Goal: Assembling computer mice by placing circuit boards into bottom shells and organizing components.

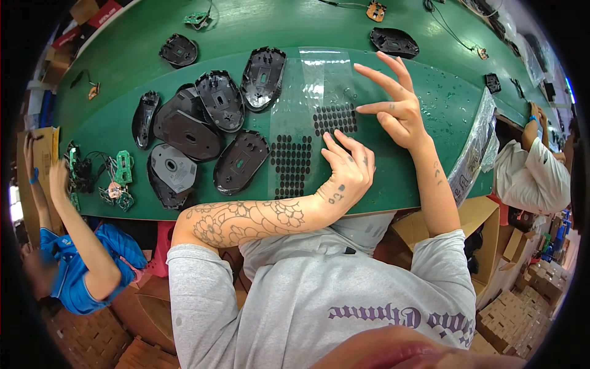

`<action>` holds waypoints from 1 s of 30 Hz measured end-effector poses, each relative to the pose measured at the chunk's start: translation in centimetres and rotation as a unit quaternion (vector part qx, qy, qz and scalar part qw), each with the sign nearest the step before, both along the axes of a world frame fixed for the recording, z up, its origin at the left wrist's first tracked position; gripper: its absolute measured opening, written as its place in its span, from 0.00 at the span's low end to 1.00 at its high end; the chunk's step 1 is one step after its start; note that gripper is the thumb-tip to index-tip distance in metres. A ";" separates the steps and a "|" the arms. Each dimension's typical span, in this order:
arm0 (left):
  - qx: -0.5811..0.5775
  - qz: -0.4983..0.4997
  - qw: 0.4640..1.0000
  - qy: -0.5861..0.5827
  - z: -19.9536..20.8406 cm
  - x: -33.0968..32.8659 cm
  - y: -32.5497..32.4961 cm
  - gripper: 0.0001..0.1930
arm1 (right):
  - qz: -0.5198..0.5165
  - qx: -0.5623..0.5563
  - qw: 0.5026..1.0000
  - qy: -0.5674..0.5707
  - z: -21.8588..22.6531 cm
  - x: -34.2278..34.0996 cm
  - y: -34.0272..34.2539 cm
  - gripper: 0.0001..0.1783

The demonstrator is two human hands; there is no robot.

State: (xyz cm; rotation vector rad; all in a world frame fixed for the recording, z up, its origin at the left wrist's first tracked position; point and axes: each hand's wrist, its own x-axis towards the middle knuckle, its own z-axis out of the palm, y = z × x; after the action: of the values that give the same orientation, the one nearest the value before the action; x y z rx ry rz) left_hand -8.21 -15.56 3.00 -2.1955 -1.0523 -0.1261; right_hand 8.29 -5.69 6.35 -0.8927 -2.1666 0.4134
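Note:
My left hand (349, 165) is at the near edge of a small sheet of black oval stickers (335, 119), its fingertips closed on that edge. My right hand (396, 107) is raised at the sheet's right side with its fingers spread. One of its fingertips comes close to the sheet's right edge; whether it touches cannot be made out. A second sheet of black oval stickers (291, 165) lies flat to the left of my left hand. Beside it rests a black mouse shell (242, 161), its inside showing.
More black mouse shells (219, 101) lie grouped at the left. Clear plastic film (312, 77) stretches across the green table (442, 92), which has wet droplets at right. Green circuit boards (123, 169) and cables sit far left. A co-worker in blue (92, 264) is at left, another person (528, 169) at right.

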 end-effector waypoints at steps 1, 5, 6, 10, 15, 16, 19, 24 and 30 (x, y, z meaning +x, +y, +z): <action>0.000 0.000 1.000 0.000 0.0 0.0 0.0 0.28 | 0.000 0.000 1.000 0.000 -0.1 0.1 0.0 0.17; 0.008 -0.005 1.000 0.013 -0.1 0.0 0.0 0.28 | 0.016 -0.006 1.000 -0.017 -0.8 0.3 0.0 0.17; 0.007 -0.003 1.000 0.014 -0.1 0.0 0.0 0.28 | 0.018 -0.007 1.000 -0.016 -0.8 0.1 0.0 0.17; -0.006 -0.003 1.000 0.017 -0.2 0.0 0.0 0.27 | 0.025 -0.029 0.999 0.002 -0.6 -0.8 -0.3 0.19; 0.016 -0.009 1.000 -0.012 -0.7 0.1 0.0 0.26 | 0.086 -0.056 0.994 -0.047 -0.7 -2.5 -0.9 0.22; 0.016 -0.009 1.000 -0.012 -0.7 0.1 0.0 0.26 | 0.086 -0.057 0.994 -0.046 -0.8 -2.6 -1.0 0.22; -0.003 -0.018 1.000 -0.014 -0.6 0.1 -0.1 0.25 | 0.088 -0.072 0.989 -0.099 -1.1 -2.9 -1.1 0.23; -0.009 -0.015 1.000 -0.019 -0.9 0.2 -0.2 0.25 | 0.088 -0.082 0.985 -0.120 -1.1 -2.9 -1.2 0.24; -0.015 -0.010 1.000 -0.009 -0.5 0.1 -0.3 0.26 | 0.075 -0.057 0.995 -0.042 -1.0 -2.4 -0.8 0.23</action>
State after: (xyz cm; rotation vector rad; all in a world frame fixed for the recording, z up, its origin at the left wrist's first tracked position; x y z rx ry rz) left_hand -8.06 -15.82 2.52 -2.2363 -1.0483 -0.1413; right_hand 5.87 -6.48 5.32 -0.8246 -2.3150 0.5869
